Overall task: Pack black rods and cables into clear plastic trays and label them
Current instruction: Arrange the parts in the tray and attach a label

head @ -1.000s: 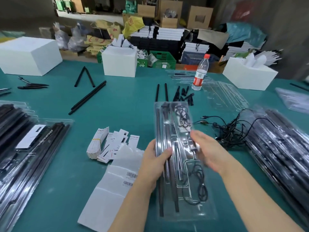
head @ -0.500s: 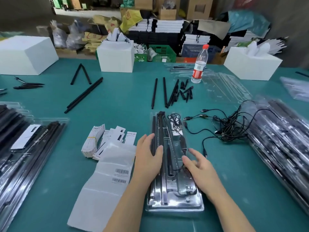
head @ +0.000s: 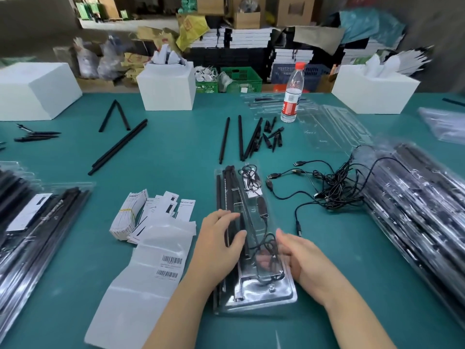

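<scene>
Now both hands (head: 221,241) (head: 299,258) press flat on the filled clear plastic tray (head: 254,248) at the worktop's near edge; labelling likely follows.

Label card (head: 185,207) beside the banded label stack (head: 128,215): print partly legible, apparently "Color Light". Barcode sheet (head: 168,267) and bottle label (head: 289,107): print illegible.
</scene>
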Available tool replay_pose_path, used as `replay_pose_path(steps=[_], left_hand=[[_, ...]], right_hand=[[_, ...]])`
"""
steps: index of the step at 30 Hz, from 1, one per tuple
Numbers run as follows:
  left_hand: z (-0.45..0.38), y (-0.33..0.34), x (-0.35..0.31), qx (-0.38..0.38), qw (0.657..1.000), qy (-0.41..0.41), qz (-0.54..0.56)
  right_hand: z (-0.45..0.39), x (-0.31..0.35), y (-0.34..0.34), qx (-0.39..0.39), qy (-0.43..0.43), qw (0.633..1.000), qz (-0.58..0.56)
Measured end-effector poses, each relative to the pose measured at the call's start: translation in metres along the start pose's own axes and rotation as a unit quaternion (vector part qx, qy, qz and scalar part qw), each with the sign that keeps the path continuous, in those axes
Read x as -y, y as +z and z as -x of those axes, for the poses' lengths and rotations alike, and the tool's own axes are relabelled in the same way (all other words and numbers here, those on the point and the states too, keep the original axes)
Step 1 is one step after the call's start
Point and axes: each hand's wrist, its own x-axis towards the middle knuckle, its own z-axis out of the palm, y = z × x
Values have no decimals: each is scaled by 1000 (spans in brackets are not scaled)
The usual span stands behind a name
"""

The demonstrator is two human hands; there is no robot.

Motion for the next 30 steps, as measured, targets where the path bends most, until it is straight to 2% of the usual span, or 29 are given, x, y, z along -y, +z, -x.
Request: replay_pose_path(steps=[3, 7, 10, 14, 18, 23, 26, 30], left_hand=[[4, -1, -3, 3, 999, 36, -14], [7, -1, -6, 39, 995, 55, -79], [7, 1, -7, 53, 990, 62, -118], [9, 2, -12, 49, 992, 67, -98], [12, 4, -20, 1, 987, 119, -108], [12, 4, -18, 57, 983, 136, -106], [11, 4, -18, 63, 981, 140, -115], [11, 6, -16, 60, 980, 143, -124]], right_hand=[[-1, 8, 3, -17, 9, 1000, -2], [-1, 10, 6, 14, 7, 1000, 15], [-4, 7, 2, 26, -11, 999, -37], [-6, 12, 7, 35, 4, 996, -78], [-5, 8, 12, 40, 9, 993, -113], [-5, 6, 16, 38, -18, 989, -144], [-5, 1, 18, 38, -7, 981, -189], [-6, -3, 16, 44, -14, 981, -187]])
